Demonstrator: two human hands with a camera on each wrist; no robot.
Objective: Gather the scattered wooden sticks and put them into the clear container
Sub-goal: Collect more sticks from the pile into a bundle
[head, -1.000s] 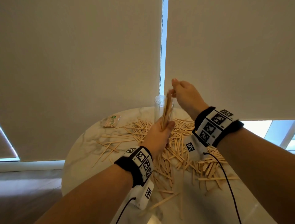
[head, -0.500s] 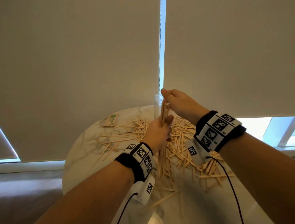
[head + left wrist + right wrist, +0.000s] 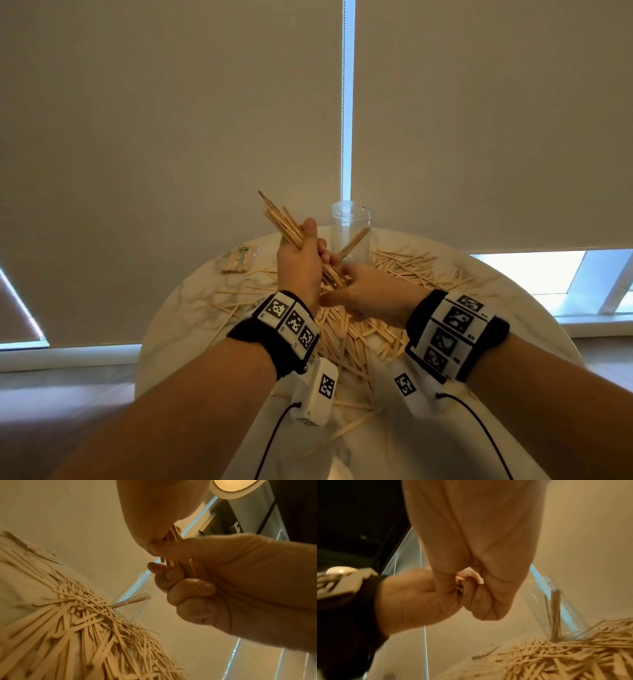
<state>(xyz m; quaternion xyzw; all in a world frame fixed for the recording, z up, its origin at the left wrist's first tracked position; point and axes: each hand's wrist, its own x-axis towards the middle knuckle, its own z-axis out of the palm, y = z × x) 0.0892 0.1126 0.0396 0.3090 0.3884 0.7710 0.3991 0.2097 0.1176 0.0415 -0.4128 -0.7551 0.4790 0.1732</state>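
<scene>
- Your left hand (image 3: 301,263) grips a tilted bundle of sticks (image 3: 282,219), tips fanned upward for squaring.
- Your right hand (image 3: 368,294) seems to pinch the bundle's lower ends, probably aligning them.
- The clear container (image 3: 351,229) stands upright just behind, a few sticks inside.

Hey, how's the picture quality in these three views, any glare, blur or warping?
Head view: sharp, bright glare through the window gap, edges bowed by the wide lens. Left wrist view: warm cast, glowing ceiling lamp, left hand soft. Right wrist view: motion blur on the scattered sticks.
</scene>
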